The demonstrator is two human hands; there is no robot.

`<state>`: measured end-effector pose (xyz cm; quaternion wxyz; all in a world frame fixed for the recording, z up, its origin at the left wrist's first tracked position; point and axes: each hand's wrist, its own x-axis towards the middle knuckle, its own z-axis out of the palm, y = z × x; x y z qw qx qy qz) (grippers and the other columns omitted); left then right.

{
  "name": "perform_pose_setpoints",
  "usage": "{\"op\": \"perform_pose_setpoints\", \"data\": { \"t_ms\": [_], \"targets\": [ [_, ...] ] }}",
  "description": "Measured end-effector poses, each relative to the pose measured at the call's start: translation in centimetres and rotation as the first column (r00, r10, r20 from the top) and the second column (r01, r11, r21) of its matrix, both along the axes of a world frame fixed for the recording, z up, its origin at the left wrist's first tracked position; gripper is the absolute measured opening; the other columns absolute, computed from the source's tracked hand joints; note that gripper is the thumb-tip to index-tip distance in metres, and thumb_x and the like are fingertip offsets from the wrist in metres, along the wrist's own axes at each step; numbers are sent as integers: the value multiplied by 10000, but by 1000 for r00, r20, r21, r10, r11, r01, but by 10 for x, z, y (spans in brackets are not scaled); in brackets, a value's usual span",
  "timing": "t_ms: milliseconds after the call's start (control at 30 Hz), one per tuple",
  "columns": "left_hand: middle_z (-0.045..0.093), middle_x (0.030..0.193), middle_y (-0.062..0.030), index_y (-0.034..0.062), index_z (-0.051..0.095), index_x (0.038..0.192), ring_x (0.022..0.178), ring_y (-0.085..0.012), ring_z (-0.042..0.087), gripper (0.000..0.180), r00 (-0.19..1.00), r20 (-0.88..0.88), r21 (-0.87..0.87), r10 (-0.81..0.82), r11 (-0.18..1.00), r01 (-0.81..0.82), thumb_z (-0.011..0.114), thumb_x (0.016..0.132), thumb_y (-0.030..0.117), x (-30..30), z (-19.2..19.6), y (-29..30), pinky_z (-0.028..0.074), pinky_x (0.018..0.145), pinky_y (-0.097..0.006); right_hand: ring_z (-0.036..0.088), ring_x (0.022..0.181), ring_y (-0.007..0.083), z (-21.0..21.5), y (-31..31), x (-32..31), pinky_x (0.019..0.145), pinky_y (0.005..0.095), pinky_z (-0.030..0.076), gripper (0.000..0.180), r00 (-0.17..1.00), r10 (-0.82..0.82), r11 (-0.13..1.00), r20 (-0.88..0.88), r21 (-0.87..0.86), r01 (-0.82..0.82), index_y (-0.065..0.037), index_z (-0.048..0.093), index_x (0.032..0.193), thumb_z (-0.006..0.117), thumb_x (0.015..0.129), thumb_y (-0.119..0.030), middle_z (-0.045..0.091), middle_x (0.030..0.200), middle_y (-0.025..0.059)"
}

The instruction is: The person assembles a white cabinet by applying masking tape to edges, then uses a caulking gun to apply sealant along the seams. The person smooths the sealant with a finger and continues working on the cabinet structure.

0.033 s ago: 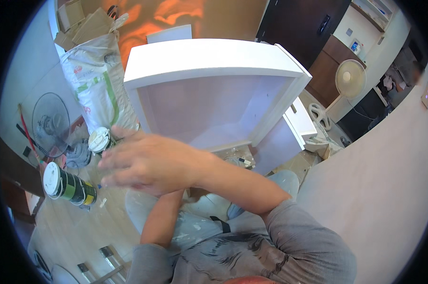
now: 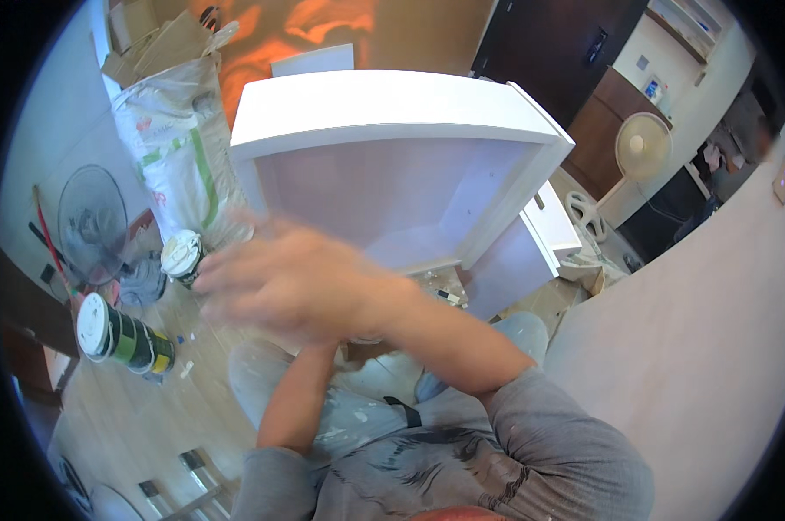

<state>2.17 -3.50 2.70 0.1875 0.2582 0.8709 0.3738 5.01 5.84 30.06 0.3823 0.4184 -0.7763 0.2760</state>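
My right hand (image 2: pixel 293 282) reaches across in front of me, back of the hand up. Motion smears it, but its fingers stretch toward the left, loosely apart, and I see nothing in them. Beneath it my left forearm (image 2: pixel 299 401) rises from the lower edge; the left hand itself is hidden behind the right one. Just beyond my hands stands a white cabinet frame (image 2: pixel 392 104) with a hollow front, open toward me. A white drawer (image 2: pixel 550 227) sticks out at its right side.
Left of my hands are a lidded paint bucket (image 2: pixel 128 339) and a smaller paint can (image 2: pixel 182 256). Behind them stand a stuffed white sack (image 2: pixel 175 148) and a fan (image 2: pixel 93 226). A pale board or wall (image 2: pixel 688 347) fills the right; a cream fan (image 2: pixel 643 146) stands beyond. Metal bars (image 2: pixel 197 482) lie lower left.
My right hand has shifted slightly right and up and is more blurred. The left forearm and the cabinet look almost the same.
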Motion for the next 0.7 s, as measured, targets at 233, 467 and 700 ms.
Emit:
{"op": "perform_pose_setpoints", "data": {
  "t_ms": [233, 467, 700],
  "targets": [
    [388, 1550, -424, -45, 517, 1475, 1438, -510, 459, 647, 975, -212, -505, -71, 862, -47, 579, 999, 389, -19, -33, 34, 443, 1158, -523, 694, 922, 230, 20, 138, -11, 844, 367, 554, 252, 830, -557, 795, -5, -293, 532, -108, 820, 1038, 849, 792, -64, 745, 949, 74],
    [358, 1573, -420, -49, 522, 1475, 1454, -509, 440, 653, 983, -175, -511, -60, 859, -39, 606, 1003, 395, -20, -28, 31, 429, 1174, -521, 641, 979, 229, 18, 152, -18, 879, 358, 514, 241, 810, -583, 788, 70, -197, 584, -98, 833, 1041, 861, 802, -104, 707, 1011, 71],
    [331, 1594, -411, -47, 532, 1467, 1482, -505, 403, 634, 989, -133, -531, -64, 847, -16, 595, 1008, 386, -21, -18, 28, 414, 1189, -517, 626, 960, 234, 21, 141, -26, 867, 363, 501, 66, 845, -516, 814, 137, -228, 534, -59, 785, 916, 790, 853, -74, 705, 996, 76]
  ]
}}
